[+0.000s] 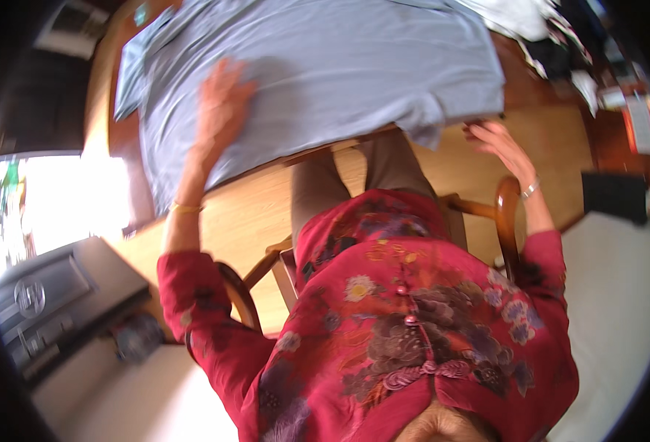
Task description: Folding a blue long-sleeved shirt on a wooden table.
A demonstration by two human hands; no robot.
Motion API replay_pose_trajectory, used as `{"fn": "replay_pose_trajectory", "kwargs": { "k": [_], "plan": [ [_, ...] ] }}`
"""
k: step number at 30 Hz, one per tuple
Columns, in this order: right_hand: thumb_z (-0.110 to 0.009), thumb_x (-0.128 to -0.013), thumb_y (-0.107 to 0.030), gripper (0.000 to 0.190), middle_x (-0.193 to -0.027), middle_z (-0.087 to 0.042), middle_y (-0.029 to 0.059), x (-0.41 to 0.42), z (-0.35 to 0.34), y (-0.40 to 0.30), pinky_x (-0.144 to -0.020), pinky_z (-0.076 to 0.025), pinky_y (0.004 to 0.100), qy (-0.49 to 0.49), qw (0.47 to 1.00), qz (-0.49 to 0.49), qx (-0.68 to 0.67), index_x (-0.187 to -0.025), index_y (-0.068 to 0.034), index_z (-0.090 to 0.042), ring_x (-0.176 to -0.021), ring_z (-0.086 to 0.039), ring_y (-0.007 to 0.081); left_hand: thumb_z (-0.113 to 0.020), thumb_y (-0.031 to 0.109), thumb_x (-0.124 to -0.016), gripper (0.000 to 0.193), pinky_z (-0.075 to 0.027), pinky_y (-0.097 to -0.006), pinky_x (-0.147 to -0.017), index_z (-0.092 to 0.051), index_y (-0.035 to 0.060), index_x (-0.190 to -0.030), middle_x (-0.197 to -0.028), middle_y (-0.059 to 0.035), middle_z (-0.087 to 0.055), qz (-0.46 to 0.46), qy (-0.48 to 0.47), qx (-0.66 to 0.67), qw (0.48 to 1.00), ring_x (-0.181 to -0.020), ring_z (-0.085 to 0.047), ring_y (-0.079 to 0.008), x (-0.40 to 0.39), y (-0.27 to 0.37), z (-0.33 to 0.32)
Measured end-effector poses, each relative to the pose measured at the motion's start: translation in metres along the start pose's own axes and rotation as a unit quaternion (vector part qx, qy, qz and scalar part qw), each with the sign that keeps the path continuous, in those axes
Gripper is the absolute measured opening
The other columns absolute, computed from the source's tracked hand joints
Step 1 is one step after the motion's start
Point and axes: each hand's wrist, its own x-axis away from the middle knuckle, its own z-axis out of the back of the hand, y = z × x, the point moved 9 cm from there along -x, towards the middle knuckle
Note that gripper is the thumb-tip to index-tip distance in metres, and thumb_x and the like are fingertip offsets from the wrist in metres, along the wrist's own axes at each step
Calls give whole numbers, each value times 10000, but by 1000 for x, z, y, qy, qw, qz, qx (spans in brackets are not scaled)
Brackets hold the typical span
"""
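A light blue cloth garment lies spread over a dark wooden table, with folds at its left side and a bunched part hanging over the near edge. On its left part rests my left hand, slightly blurred, palm down with the fingers apart. My right hand is just off the garment's near right corner, beside the table edge, with nothing seen in it; its fingers are extended. A sleeve-like part of the garment spreads out at the far left.
White and dark clothes are heaped at the far right. I sit in a wooden armchair against the near side. An HP machine stands at the lower left, with a white surface at the right and a black box-like thing beyond it.
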Motion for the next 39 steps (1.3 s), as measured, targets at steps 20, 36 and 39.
{"fn": "replay_pose_trajectory", "kwargs": {
  "k": [20,36,39],
  "plan": [
    [-692,-846,-212,253,-920,-630,57,-38,-3,24,-761,-501,334,-65,993,-63,-76,-959,5,-629,-840,-630,180,-535,338,-926,502,-275,-540,-1076,-482,62,-1342,-1437,-189,-390,14,-121,-31,992,-1347,-353,-350,76,20,22],
    [-638,-785,-50,483,-1187,-601,74,46,17,-40,-1042,-373,309,141,925,129,-328,-1253,11,-537,-1117,-543,180,-751,154,-764,640,-311,-455,-1107,-504,96,-1352,-1456,-120,-417,139,-110,-6,984,-1349,-356,-342,169,-13,96],
    [-629,-799,-43,471,-1200,-595,85,57,16,-40,-1020,-410,322,158,911,98,-369,-1257,16,-534,-1120,-555,187,-749,118,-750,684,-340,-429,-1096,-478,99,-1378,-1461,-126,-409,163,-132,4,978,-1358,-352,-326,173,-15,103]
  ]
}}
